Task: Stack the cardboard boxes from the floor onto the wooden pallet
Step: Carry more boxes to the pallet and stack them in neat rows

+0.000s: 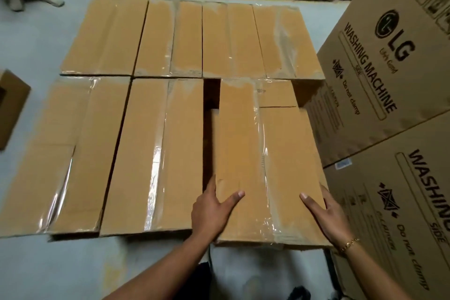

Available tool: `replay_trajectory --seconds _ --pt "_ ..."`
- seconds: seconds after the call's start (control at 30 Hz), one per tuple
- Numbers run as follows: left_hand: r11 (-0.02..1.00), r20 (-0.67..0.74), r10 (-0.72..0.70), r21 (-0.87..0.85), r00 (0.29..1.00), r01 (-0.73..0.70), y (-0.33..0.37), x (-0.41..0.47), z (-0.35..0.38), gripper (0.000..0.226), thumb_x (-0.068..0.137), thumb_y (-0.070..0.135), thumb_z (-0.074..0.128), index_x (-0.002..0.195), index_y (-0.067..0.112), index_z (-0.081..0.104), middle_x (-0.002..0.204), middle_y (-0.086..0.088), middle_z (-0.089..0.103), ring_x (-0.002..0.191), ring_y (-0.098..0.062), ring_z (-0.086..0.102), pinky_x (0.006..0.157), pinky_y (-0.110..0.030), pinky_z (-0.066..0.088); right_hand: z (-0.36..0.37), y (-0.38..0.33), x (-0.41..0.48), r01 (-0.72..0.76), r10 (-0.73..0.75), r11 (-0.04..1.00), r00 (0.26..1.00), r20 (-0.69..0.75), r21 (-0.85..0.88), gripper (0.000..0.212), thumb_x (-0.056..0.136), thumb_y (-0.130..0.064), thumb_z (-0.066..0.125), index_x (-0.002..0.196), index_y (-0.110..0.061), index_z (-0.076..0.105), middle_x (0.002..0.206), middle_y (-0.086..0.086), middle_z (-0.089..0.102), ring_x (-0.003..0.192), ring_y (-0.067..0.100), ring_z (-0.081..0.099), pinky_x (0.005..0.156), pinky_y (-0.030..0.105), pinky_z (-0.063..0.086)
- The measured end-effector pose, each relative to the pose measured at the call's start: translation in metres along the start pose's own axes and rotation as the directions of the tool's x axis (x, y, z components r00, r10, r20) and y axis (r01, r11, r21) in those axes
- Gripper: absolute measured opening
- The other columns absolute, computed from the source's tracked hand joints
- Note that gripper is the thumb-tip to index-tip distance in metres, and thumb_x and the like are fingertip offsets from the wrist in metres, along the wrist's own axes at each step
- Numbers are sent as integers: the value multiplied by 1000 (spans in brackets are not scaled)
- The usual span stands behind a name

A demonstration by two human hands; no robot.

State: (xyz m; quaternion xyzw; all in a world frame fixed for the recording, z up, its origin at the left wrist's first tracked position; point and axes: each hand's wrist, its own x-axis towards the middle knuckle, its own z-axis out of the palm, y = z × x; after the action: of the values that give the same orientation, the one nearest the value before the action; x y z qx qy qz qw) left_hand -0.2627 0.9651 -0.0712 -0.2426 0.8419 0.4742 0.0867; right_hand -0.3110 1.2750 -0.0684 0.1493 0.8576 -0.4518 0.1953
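Two bare hands grasp one taped cardboard box (265, 166) by its near end: the left hand (211, 209) and the right hand (326, 214) each have a thumb on top and fingers wrapped down a long side. The box sits at the near right corner of a flat layer of boxes that hides the pallet, its near end jutting past the row, with a dark gap (210, 95) separating it from the neighbouring box (155, 153). Closing that gap could pinch the left fingers, and the tall washing machine cartons (389, 68) crowd the right hand.
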Motion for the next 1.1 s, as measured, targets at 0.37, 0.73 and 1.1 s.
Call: replay_trajectory --seconds 0.37,0.73,1.1 --pt "978 -79 -159 -149 984 146 -68 -49 57 87 80 67 75 153 34 44 129 15 69 111 -4 66 96 -24 53 35 49 -2 36 -37 999 994 98 12 83 90 -56 67 159 -23 35 158 -6 42 141 9 39 113 26 29" --pt "903 -218 -381 -295 899 311 -109 -69 75 58 75 51 87 125 27 70 106 13 73 101 -11 71 89 -34 58 67 86 -12 -61 46 994 987 152 92 76 94 -48 65 161 -30 32 159 -3 43 144 22 42 120 49 36" --pt "507 254 -698 -485 669 713 -132 -85 86 146 32 85 85 151 13 40 135 -10 63 117 -30 65 101 -50 55 76 85 2 -153 133 978 980 145 140 109 62 -85 69 154 -31 43 148 -7 55 135 20 52 116 50 41"
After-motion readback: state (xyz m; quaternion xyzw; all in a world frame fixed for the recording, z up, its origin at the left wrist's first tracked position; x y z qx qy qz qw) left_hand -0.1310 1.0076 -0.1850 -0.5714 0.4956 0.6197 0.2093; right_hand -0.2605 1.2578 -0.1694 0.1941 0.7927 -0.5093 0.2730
